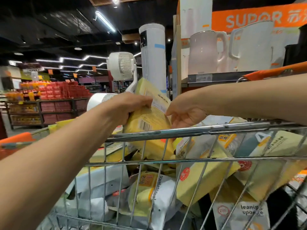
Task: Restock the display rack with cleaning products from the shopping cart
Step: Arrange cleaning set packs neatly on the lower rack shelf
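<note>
Gripping yellow barcoded pack [149, 117] | left hand [127, 108] fingers curled round | right hand [184, 112] loose

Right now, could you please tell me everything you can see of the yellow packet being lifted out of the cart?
The yellow packet is a flat, soft-looking plastic pack, pale yellow, with a barcode and small printed text on the side facing us and a white label near its top. It stands tilted, its upper end leaning away, its lower part still behind the shopping cart's top rail. The left hand grips its left edge with curled fingers; the right hand touches its right edge. Other packets lie below it.
</note>
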The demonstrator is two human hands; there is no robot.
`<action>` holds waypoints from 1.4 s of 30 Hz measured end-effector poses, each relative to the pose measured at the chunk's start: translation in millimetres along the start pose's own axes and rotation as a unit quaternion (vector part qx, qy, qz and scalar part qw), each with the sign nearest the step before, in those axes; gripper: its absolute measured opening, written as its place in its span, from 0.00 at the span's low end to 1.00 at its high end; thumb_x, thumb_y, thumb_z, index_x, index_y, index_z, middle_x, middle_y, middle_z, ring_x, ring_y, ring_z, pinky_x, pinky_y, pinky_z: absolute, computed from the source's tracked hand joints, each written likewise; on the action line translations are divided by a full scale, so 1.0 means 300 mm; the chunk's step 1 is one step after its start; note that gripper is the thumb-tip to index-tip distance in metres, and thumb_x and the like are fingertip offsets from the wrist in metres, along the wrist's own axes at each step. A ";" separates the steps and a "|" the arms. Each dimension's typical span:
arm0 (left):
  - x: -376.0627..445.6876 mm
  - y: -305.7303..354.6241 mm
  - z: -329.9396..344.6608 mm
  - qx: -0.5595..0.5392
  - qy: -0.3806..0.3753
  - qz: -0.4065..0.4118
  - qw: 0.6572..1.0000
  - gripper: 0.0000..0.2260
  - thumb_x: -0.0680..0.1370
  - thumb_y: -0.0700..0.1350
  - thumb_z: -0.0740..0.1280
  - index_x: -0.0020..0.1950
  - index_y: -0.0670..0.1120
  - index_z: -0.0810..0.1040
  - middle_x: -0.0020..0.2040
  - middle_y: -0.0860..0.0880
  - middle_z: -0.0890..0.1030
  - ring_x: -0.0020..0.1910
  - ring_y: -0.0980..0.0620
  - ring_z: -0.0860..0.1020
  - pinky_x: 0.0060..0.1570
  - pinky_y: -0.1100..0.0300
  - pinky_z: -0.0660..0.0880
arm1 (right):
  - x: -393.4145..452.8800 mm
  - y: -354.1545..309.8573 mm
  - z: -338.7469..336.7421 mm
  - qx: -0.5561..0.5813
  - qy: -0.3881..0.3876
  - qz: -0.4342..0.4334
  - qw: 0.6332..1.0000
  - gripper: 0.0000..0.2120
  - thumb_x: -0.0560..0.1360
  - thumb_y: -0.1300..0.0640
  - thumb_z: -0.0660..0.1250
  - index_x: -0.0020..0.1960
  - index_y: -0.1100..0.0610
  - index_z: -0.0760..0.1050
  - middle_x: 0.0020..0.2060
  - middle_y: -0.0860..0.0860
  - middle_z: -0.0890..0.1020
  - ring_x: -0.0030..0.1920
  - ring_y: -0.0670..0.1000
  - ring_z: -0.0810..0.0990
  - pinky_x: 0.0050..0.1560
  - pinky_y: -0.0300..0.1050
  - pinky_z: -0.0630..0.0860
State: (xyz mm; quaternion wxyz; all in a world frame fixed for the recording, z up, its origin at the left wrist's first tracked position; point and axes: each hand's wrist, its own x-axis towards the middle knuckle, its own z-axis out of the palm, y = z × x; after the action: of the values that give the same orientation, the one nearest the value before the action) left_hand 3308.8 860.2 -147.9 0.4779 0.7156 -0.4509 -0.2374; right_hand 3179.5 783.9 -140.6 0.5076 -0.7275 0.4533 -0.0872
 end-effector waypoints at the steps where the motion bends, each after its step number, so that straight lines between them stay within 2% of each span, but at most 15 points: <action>1: -0.023 0.008 -0.004 -0.029 0.012 0.021 0.999 0.05 0.76 0.42 0.66 0.45 0.41 0.74 0.37 0.45 0.80 0.24 0.52 0.79 0.22 0.61 0.76 | -0.017 -0.012 0.008 -0.005 0.026 -0.019 0.999 0.10 0.82 0.58 0.51 0.48 0.65 0.64 0.37 0.64 0.79 0.30 0.58 0.82 0.33 0.53 0.79; 4: -0.054 0.033 -0.056 -0.078 0.069 0.091 0.990 0.05 0.76 0.44 0.67 0.45 0.44 0.73 0.39 0.46 0.80 0.27 0.52 0.80 0.21 0.62 0.75 | -0.062 -0.063 0.016 -0.009 0.078 -0.098 0.992 0.10 0.81 0.56 0.55 0.56 0.63 0.64 0.43 0.61 0.78 0.36 0.58 0.82 0.32 0.50 0.80; 8: -0.124 0.066 -0.197 -0.102 0.173 0.170 0.965 0.09 0.74 0.46 0.67 0.51 0.44 0.75 0.39 0.47 0.81 0.26 0.56 0.80 0.24 0.62 0.75 | -0.136 -0.159 0.096 0.035 0.126 -0.242 0.961 0.09 0.79 0.54 0.60 0.52 0.59 0.68 0.44 0.55 0.77 0.42 0.53 0.80 0.27 0.42 0.80; 10: -0.192 0.060 -0.277 -0.092 0.234 0.208 0.945 0.04 0.75 0.45 0.66 0.44 0.46 0.75 0.34 0.50 0.81 0.25 0.59 0.80 0.23 0.64 0.75 | -0.169 -0.204 0.181 0.083 0.111 -0.308 0.941 0.09 0.79 0.54 0.61 0.54 0.58 0.67 0.48 0.54 0.77 0.45 0.53 0.79 0.26 0.39 0.79; 12: -0.274 0.031 -0.355 -0.091 0.270 0.231 0.931 0.05 0.76 0.42 0.65 0.39 0.45 0.74 0.26 0.53 0.80 0.24 0.59 0.79 0.22 0.65 0.74 | -0.190 -0.245 0.284 0.120 0.078 -0.348 0.926 0.09 0.79 0.54 0.61 0.55 0.58 0.68 0.53 0.55 0.77 0.50 0.54 0.79 0.24 0.38 0.78; 14: -0.349 -0.020 -0.429 -0.088 0.297 0.236 0.921 0.07 0.76 0.38 0.63 0.38 0.44 0.75 0.23 0.54 0.79 0.24 0.58 0.78 0.23 0.62 0.77 | -0.190 -0.282 0.392 0.125 0.041 -0.375 0.918 0.07 0.79 0.54 0.61 0.50 0.59 0.70 0.53 0.55 0.77 0.53 0.55 0.79 0.25 0.39 0.79; 16: -0.417 -0.081 -0.488 -0.095 0.316 0.236 0.914 0.07 0.75 0.36 0.62 0.38 0.43 0.77 0.25 0.53 0.80 0.26 0.57 0.79 0.29 0.60 0.79 | -0.177 -0.312 0.494 0.112 0.020 -0.402 0.909 0.08 0.79 0.54 0.61 0.47 0.59 0.71 0.52 0.55 0.78 0.51 0.54 0.80 0.27 0.40 0.80; 20: -0.523 -0.182 -0.569 -0.103 0.347 0.218 0.906 0.08 0.76 0.36 0.61 0.45 0.44 0.78 0.32 0.51 0.83 0.33 0.55 0.83 0.31 0.61 0.79 | -0.156 -0.348 0.657 0.049 0.004 -0.439 0.897 0.16 0.78 0.51 0.62 0.55 0.64 0.75 0.50 0.56 0.80 0.46 0.54 0.82 0.36 0.49 0.82; 26: -0.705 -0.277 -0.642 -0.038 0.424 0.227 0.876 0.08 0.76 0.35 0.61 0.45 0.46 0.78 0.35 0.52 0.84 0.34 0.57 0.82 0.31 0.64 0.77 | -0.185 -0.347 0.850 0.002 -0.024 -0.524 0.851 0.21 0.78 0.46 0.61 0.49 0.64 0.79 0.44 0.56 0.83 0.44 0.56 0.82 0.46 0.57 0.80; 29: -0.823 -0.330 -0.653 -0.040 0.477 0.229 0.847 0.08 0.76 0.34 0.61 0.46 0.45 0.77 0.37 0.52 0.84 0.34 0.58 0.82 0.32 0.64 0.77 | -0.243 -0.316 0.961 0.031 -0.047 -0.561 0.826 0.22 0.78 0.45 0.61 0.44 0.65 0.80 0.38 0.55 0.83 0.40 0.58 0.82 0.44 0.59 0.79; 31: -0.907 -0.386 -0.653 -0.052 0.509 0.224 0.829 0.07 0.75 0.35 0.63 0.47 0.45 0.76 0.36 0.54 0.84 0.35 0.58 0.82 0.33 0.63 0.79 | -0.279 -0.278 1.053 0.058 -0.052 -0.586 0.807 0.20 0.77 0.46 0.61 0.43 0.61 0.80 0.39 0.55 0.82 0.42 0.58 0.81 0.43 0.59 0.79; 34: -1.024 -0.485 -0.647 -0.086 0.521 0.201 0.825 0.11 0.70 0.38 0.67 0.52 0.44 0.78 0.45 0.49 0.85 0.43 0.53 0.83 0.41 0.58 0.81 | -0.318 -0.210 1.207 0.098 -0.074 -0.615 0.779 0.13 0.78 0.48 0.60 0.53 0.54 0.78 0.45 0.51 0.82 0.48 0.52 0.79 0.48 0.54 0.77; 37: -1.121 -0.579 -0.637 -0.143 0.542 0.196 0.804 0.10 0.71 0.35 0.66 0.50 0.43 0.79 0.47 0.47 0.85 0.46 0.52 0.83 0.42 0.60 0.80 | -0.374 -0.148 1.356 0.105 -0.112 -0.642 0.751 0.22 0.78 0.49 0.60 0.71 0.45 0.64 0.55 0.51 0.77 0.56 0.51 0.74 0.57 0.51 0.72; 40: -1.238 -0.675 -0.623 -0.171 0.579 0.179 0.777 0.10 0.76 0.34 0.60 0.54 0.42 0.78 0.49 0.46 0.84 0.48 0.51 0.83 0.44 0.60 0.80 | -0.447 -0.087 1.517 0.084 -0.162 -0.664 0.725 0.27 0.74 0.42 0.57 0.73 0.45 0.62 0.59 0.54 0.74 0.61 0.55 0.71 0.62 0.51 0.69; 42: -1.326 -0.728 -0.599 -0.199 0.592 0.172 0.762 0.15 0.76 0.47 0.65 0.60 0.41 0.76 0.53 0.45 0.83 0.52 0.50 0.82 0.49 0.58 0.79 | -0.504 -0.043 1.633 0.078 -0.250 -0.650 0.713 0.34 0.70 0.32 0.53 0.72 0.46 0.63 0.62 0.54 0.74 0.63 0.55 0.70 0.64 0.53 0.67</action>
State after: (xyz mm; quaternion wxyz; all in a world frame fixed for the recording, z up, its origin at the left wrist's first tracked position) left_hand 3347.4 1321.5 -302.9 0.8139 0.5134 -0.1366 0.2353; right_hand 3387.9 1221.2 -309.6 0.4749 -0.7961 -0.2832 -0.2459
